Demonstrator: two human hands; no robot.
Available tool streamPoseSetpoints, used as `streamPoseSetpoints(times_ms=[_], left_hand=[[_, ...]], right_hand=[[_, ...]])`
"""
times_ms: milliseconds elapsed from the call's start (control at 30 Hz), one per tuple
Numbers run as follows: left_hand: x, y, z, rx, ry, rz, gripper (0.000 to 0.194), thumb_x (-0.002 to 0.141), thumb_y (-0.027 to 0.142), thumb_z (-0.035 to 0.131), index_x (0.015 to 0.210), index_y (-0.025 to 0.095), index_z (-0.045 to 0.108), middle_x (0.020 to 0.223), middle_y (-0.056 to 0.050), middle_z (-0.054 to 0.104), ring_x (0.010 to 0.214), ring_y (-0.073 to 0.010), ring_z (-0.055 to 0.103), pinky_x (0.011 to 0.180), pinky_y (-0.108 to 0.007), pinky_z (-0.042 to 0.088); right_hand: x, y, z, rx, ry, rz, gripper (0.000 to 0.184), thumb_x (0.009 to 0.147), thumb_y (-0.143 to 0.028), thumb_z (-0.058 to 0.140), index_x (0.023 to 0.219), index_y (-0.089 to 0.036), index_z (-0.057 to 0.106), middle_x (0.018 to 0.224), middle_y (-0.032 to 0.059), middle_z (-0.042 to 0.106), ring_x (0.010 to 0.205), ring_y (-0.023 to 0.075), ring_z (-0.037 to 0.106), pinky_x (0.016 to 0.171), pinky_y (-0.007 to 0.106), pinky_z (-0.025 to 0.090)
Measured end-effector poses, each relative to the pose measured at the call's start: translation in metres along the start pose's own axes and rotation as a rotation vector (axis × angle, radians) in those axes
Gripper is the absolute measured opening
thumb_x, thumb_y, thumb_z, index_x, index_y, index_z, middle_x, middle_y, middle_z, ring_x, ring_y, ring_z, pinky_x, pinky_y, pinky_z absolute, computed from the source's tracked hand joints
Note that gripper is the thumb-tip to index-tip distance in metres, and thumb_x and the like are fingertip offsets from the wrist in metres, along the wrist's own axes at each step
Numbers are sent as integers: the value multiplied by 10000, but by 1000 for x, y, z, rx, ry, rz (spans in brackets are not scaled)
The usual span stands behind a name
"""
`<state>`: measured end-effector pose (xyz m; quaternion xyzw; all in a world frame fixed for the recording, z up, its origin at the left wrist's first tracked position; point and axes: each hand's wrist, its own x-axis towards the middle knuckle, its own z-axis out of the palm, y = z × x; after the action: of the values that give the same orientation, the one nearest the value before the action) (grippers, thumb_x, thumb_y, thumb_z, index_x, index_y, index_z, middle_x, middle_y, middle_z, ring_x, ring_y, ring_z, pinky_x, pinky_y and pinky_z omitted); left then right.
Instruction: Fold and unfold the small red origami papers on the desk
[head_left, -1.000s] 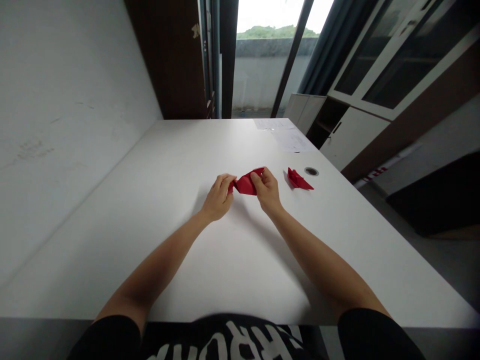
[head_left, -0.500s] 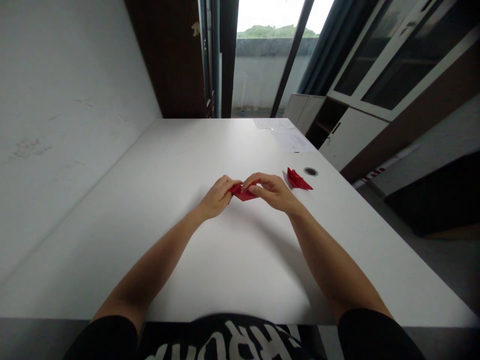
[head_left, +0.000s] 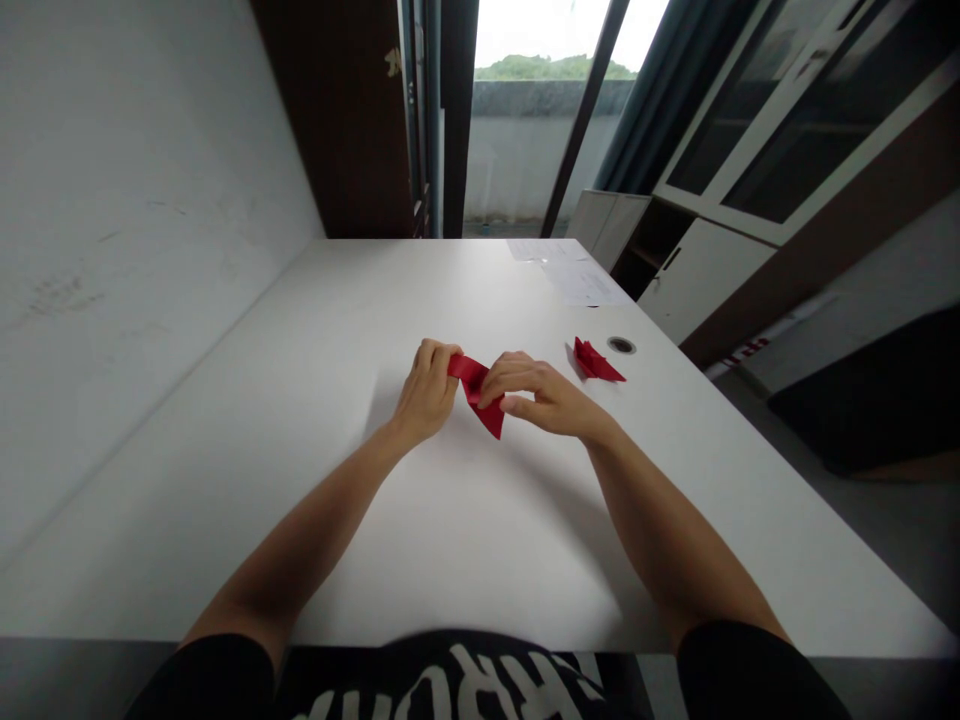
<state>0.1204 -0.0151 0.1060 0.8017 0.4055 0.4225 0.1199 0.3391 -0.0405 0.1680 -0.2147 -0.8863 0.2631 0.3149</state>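
A folded piece of red paper [head_left: 480, 393] is held just above the white table [head_left: 465, 520], with one pointed corner hanging down toward me. My left hand [head_left: 426, 395] pinches its upper left end with curled fingers. My right hand [head_left: 541, 396] grips its right side between thumb and fingers. A second folded red paper shape [head_left: 595, 361] lies on the table to the right of my right hand, apart from it.
A round cable hole [head_left: 622, 345] sits in the table just beyond the second red shape. White sheets of paper [head_left: 570, 272] lie at the table's far right. A wall runs along the left; cabinets [head_left: 705, 270] stand to the right.
The red paper has been turned in both hands: it lay flat and low half a second ago, and now it is raised with a corner pointing down. Both hands keep their grip.
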Motion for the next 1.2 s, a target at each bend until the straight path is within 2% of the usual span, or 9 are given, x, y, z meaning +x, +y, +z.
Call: streamPoseSetpoints(times_ms=[67,200,300,367,500,667,867,1067,1200], left_hand=[[0,-1,1,12,31,12,333,897,68,411,1186,209,497,1180,-96,481,1112,-219,522,1034,-394,454],[0,-4,4,1,77,5,266,885,108,485,1123,224,471,1144,-90,490,1045,-224,537,952,-401,475],[0,-3,4,-69,103,-96,257,836,109,544,1039,240,454,1001,-38,535,907,-201,547,829,-364,464],[2,-1,2,-123,110,-141,253,799,90,558,971,245,456,920,-8,541,839,-183,536,774,-340,438],[5,3,-3,-192,87,-95,234,738,48,565,846,234,472,916,-6,538,851,-171,525,767,-320,420],[7,3,-8,-186,-29,-124,239,720,75,614,858,233,500,882,4,576,833,-176,521,760,-320,404],[6,6,-10,-127,-92,-186,260,708,97,610,879,241,477,885,6,577,773,-168,508,699,-312,372],[5,6,-8,-9,-133,-129,275,761,217,683,942,252,479,913,-10,603,832,-198,537,747,-337,391],[7,-3,-15,-162,-234,-236,322,766,287,730,1001,258,511,894,13,628,774,-171,556,710,-316,394]], right_hand=[[1,2,5,-54,62,24,449,1068,-443,407,884,-228,756,871,48,724,849,188,643,960,419,434],[2,10,18,-283,134,173,308,1008,-351,564,764,-193,665,724,34,646,752,182,553,833,383,429],[2,14,30,-419,192,262,200,963,-345,629,832,-197,659,869,67,657,871,219,559,841,386,442],[3,17,38,-433,252,320,163,925,-353,671,995,-205,664,1039,96,647,993,251,566,881,399,461],[2,24,50,-264,265,380,410,869,-326,716,1242,-234,572,1208,94,614,1084,252,578,931,410,479],[2,36,55,-11,355,396,250,856,-283,704,1052,-221,563,997,31,657,900,194,601,851,372,488],[3,34,54,24,339,326,179,857,-310,715,962,-214,606,978,38,637,898,190,585,840,361,475],[4,35,51,80,321,356,190,882,-369,708,828,-199,644,916,36,579,847,172,567,802,344,457],[2,37,46,181,361,347,213,894,-381,710,825,-195,632,891,29,611,841,168,573,801,337,449]])
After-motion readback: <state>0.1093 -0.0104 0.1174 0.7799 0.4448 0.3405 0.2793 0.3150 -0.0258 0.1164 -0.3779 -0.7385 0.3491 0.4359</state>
